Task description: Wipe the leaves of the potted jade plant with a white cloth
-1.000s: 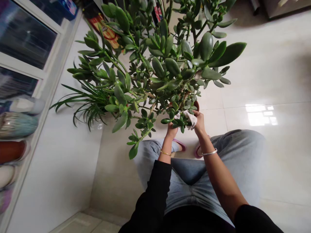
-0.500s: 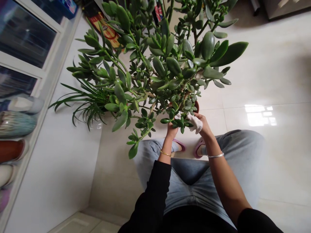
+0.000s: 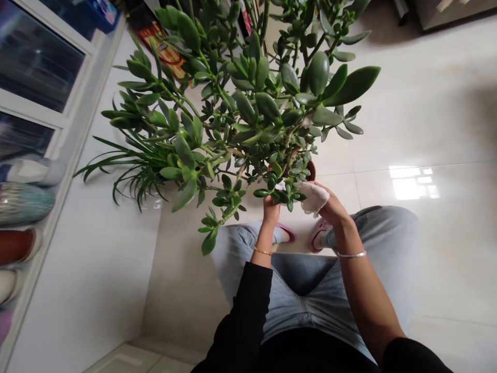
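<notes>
Jade plant point(image 3: 252, 103) directly ahead of the knees, long axis running away from the body; wall point(image 3: 93, 248) near on the left, open tile floor point(image 3: 427, 129) on the right. Right hand point(image 3: 334, 210) closed on white cloth point(image 3: 313, 198); left hand point(image 3: 271, 210) at lower leaves, grip indeterminate.

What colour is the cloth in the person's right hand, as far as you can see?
The cloth is white, best seen in the head view.

The jade plant's point(image 3: 248, 98) top is cut off above; leaves point(image 3: 281, 195) hide its pot point(image 3: 311, 170) and the left fingers point(image 3: 269, 202).

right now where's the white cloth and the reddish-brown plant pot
white cloth point(image 3: 313, 198), head view, middle of the cloth
reddish-brown plant pot point(image 3: 311, 170), head view, visible part of its rim
</notes>
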### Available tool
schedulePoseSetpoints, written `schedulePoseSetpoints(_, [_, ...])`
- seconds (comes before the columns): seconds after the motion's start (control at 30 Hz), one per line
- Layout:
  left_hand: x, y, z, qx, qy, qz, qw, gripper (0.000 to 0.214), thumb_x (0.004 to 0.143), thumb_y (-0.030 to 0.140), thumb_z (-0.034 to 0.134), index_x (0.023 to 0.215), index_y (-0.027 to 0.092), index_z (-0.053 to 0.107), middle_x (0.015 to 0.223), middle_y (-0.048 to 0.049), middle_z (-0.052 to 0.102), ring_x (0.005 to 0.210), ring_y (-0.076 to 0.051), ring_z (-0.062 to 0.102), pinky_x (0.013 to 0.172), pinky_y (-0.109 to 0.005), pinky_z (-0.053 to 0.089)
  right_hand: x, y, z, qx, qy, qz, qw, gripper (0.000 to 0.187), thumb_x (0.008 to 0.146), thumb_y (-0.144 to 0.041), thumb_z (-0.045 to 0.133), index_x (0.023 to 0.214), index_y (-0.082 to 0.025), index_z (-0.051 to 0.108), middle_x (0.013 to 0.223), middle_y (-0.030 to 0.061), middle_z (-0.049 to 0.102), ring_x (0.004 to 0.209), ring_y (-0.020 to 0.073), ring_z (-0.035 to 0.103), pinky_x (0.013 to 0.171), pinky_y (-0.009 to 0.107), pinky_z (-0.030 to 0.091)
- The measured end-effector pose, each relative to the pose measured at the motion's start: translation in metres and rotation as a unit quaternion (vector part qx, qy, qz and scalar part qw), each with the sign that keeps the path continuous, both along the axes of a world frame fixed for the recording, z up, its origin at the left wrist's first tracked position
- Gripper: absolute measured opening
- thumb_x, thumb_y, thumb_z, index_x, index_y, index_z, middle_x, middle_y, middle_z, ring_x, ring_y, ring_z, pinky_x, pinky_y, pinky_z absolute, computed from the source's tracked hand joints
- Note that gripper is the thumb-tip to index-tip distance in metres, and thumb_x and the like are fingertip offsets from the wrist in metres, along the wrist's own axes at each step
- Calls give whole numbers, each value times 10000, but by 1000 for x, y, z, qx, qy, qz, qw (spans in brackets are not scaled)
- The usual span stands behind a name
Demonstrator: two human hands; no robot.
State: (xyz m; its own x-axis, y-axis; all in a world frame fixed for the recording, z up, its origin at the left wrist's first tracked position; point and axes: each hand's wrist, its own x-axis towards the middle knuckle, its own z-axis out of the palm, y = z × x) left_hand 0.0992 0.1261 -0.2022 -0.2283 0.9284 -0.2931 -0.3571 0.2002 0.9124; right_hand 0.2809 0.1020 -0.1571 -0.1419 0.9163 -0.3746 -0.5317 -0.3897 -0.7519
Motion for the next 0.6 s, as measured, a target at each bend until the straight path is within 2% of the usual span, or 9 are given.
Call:
schedulePoseSetpoints(0.1, [2,-1,3,7,1,-4,1000,443,494,369,979,646,178,608,587,79,603,556,-63,498,570,-199,416,-2,-4,2,-4,37,-4,999,327,788,-489,795,996,-245,731,947,38,766,745,188,653,588,283,519])
schedulePoseSetpoints(0.2, [3,-1,6,14,3,-7,1000,444,482,376,980,640,179,615,594,73,614,569,-65,507,594,-204,434,-4,-5,6,0,49,-3,999,423,797,-560,762,1079,-245,748,1063,58,773,843,215,682,627,293,546])
schedulePoseSetpoints(0.3, [3,1,7,20,10,-13,1000,416,494,378,970,640,175,637,643,51,656,608,-81,542,635,-224,468,-6,-2,11,13,-1,-7,1000,458,778,-601,763,1046,-229,746,976,54,760,746,187,653,534,265,488])
schedulePoseSetpoints(0.47, [4,4,9,34,31,-25,999,386,496,351,965,662,180,662,706,23,694,691,-117,598,707,-257,513,-15,15,15,-8,-177,-1,984,462,659,-602,822,843,-198,693,705,10,686,502,108,512,424,237,354])
schedulePoseSetpoints(0.6, [6,5,11,39,50,-29,998,376,509,352,960,695,185,679,729,4,711,726,-144,620,729,-282,528,-20,27,9,-24,-230,-17,973,438,600,-570,836,700,-201,624,594,-4,634,473,106,499,427,237,352])
